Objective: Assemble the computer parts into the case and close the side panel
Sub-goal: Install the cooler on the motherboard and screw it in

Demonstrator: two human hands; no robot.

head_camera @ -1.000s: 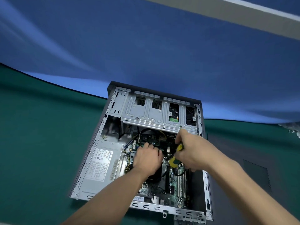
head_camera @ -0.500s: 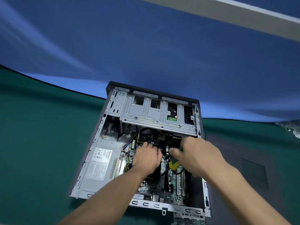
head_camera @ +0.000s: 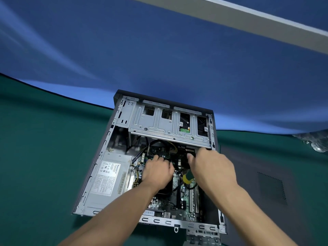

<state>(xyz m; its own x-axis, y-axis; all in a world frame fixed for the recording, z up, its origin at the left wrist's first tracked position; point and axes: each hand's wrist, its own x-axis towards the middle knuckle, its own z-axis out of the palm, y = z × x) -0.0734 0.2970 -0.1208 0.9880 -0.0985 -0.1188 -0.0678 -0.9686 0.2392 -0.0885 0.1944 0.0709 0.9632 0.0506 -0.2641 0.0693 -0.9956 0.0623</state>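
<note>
I am looking down at an open computer case [head_camera: 113,151] lying on its side on a green worktop [head_camera: 39,157], with a blue backdrop [head_camera: 159,50] rising behind it at twelve o'clock. Both my bare forearms reach in from the bottom edge. My left hand [head_camera: 156,172] rests palm down over the middle of the motherboard [head_camera: 186,196], its fingers [head_camera: 155,158] curled onto the parts beneath; what they grip, if anything, is hidden, so I cannot tell. My right hand [head_camera: 213,167] sits just beside it at three o'clock, knuckles up, fingertips reaching under the edge of the silver drive cage [head_camera: 159,125] that spans the case's far end. A yellow and green screwdriver handle [head_camera: 187,178] pokes out from beneath that palm; whether the hand is closed around it I cannot tell. The grey power supply [head_camera: 110,176] with its white label fills the case's nine o'clock side. The dark side panel [head_camera: 266,183], with a vented patch, lies flat on the worktop at three o'clock, just beside the case.
</note>
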